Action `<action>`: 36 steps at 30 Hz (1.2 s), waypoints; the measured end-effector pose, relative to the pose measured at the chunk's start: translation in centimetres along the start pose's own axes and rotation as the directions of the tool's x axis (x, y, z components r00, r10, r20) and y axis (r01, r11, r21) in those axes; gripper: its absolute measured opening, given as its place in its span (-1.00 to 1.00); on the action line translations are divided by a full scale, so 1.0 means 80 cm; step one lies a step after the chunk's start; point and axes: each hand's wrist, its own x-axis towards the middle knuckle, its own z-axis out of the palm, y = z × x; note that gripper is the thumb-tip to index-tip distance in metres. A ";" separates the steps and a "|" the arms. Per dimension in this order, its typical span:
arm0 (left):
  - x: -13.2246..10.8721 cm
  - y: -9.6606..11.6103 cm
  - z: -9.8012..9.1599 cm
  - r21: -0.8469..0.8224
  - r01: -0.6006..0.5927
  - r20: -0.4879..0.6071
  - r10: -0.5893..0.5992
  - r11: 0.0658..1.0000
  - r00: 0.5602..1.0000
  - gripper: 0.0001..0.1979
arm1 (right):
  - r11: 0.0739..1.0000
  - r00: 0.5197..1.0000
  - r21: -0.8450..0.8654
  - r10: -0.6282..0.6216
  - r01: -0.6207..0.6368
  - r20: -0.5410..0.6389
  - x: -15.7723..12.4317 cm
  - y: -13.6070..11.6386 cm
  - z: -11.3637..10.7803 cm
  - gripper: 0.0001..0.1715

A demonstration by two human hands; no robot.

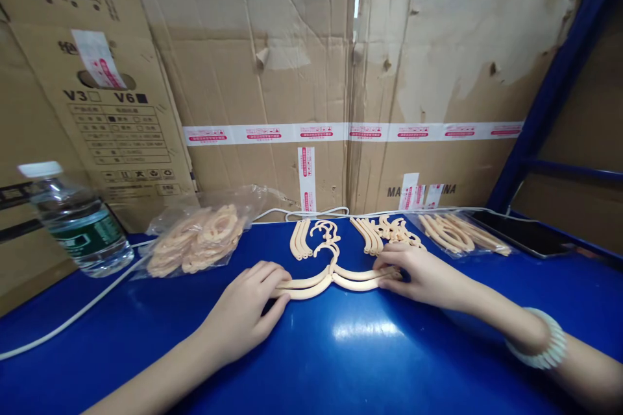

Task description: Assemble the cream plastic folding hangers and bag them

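Note:
A beige clothes hanger lies across the blue table in front of me, its curved hook pointing away and two curved bars spreading to each side. My left hand is closed around the outer end of the left bars, thumb on the near side and fingers on the far side. At the opposite end, my right hand grips the right bars between thumb and fingers. Just beyond the hanger are a row of loose curved bars, some loose hooks and a second group of bars.
On the left stand a water bottle and a clear bag of beige parts. At the right lie another bag of bars and a dark phone. A white cable crosses the table; cardboard walls the back.

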 end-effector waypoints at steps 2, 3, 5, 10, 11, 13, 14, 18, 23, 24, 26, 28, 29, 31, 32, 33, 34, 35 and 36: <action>-0.001 0.001 0.001 -0.029 0.005 -0.025 -0.005 1.000 1.000 -0.82 | 1.000 1.000 -0.003 0.005 -0.005 -0.013 0.000 0.001 0.001 -0.86; -0.001 0.001 0.002 -0.043 0.005 -0.039 -0.007 0.999 0.999 -0.84 | 1.000 1.000 -0.004 0.008 -0.008 -0.018 0.000 0.002 0.001 -0.85; -0.001 0.001 0.002 -0.063 0.005 -0.062 -0.009 0.998 0.998 -0.86 | 1.000 1.000 0.001 0.014 -0.014 -0.028 0.000 0.003 0.002 -0.85; 0.000 -0.002 0.003 -0.078 0.005 -0.098 -0.013 0.997 0.995 -0.87 | 0.999 0.999 0.031 0.025 -0.024 -0.020 0.000 0.003 0.001 -0.85; 0.001 -0.003 0.003 -0.080 0.002 -0.107 -0.010 0.997 0.994 -0.86 | 0.999 1.000 0.035 0.024 -0.024 -0.018 0.001 0.003 0.000 -0.85; 0.002 -0.004 0.004 -0.088 -0.005 -0.131 -0.006 0.996 0.991 -0.86 | 0.999 1.000 0.039 0.025 -0.024 -0.018 0.001 0.002 0.000 -0.85; 0.002 -0.004 0.004 -0.094 -0.009 -0.147 -0.005 0.996 0.989 -0.86 | 0.999 0.999 0.038 0.027 -0.026 -0.019 0.001 0.002 0.000 -0.85; 0.000 -0.007 0.006 -0.128 -0.016 -0.199 -0.010 0.992 0.980 -0.84 | 0.998 0.999 0.036 0.050 -0.050 -0.004 0.000 0.000 -0.001 -0.84; 0.004 -0.011 0.001 -0.211 0.020 -0.205 -0.065 0.977 0.977 -0.85 | 1.000 0.994 0.022 0.005 -0.003 -0.105 0.001 0.000 -0.013 -0.67; 0.007 -0.012 -0.002 -0.228 0.035 -0.199 -0.082 0.973 0.977 -0.85 | 1.000 0.991 0.024 -0.015 0.018 -0.135 0.004 0.000 -0.018 -0.69; 0.017 -0.014 -0.008 -0.252 0.052 -0.173 -0.098 0.966 0.980 -0.84 | 0.997 0.984 0.029 -0.060 0.066 -0.170 0.014 0.001 -0.028 -0.77; 0.032 -0.017 -0.013 -0.262 0.040 -0.134 -0.078 0.964 0.988 -0.82 | 0.993 0.981 0.018 -0.110 0.114 -0.160 0.031 0.002 -0.036 -0.81; 0.040 -0.019 -0.015 -0.261 0.026 -0.123 -0.060 0.965 0.991 -0.81 | 0.991 0.980 0.007 -0.134 0.137 -0.147 0.041 0.003 -0.039 -0.82; 0.056 -0.024 -0.017 -0.253 -0.009 -0.109 -0.020 0.967 0.994 -0.80 | 0.986 0.978 -0.017 -0.168 0.167 -0.122 0.063 0.002 -0.040 -0.84; 0.063 -0.027 -0.016 -0.244 -0.030 -0.105 0.005 0.969 0.994 -0.79 | 0.983 0.977 -0.026 -0.182 0.180 -0.110 0.075 0.002 -0.038 -0.84; 0.069 -0.030 -0.015 -0.231 -0.051 -0.103 0.028 0.972 0.994 -0.78 | 0.980 0.976 -0.033 -0.196 0.194 -0.097 0.086 0.001 -0.035 -0.84; 0.074 -0.034 -0.014 -0.214 -0.070 -0.104 0.049 0.974 0.993 -0.77 | 0.976 0.973 -0.039 -0.215 0.213 -0.078 0.096 0.000 -0.032 -0.83; 0.077 -0.038 -0.011 -0.193 -0.088 -0.106 0.068 0.977 0.992 -0.75 | 0.972 0.971 -0.042 -0.234 0.232 -0.054 0.105 -0.001 -0.027 -0.80; 0.079 -0.043 -0.009 -0.170 -0.105 -0.107 0.087 0.980 0.990 -0.74 | 0.967 0.967 -0.042 -0.252 0.250 -0.029 0.114 -0.002 -0.023 -0.77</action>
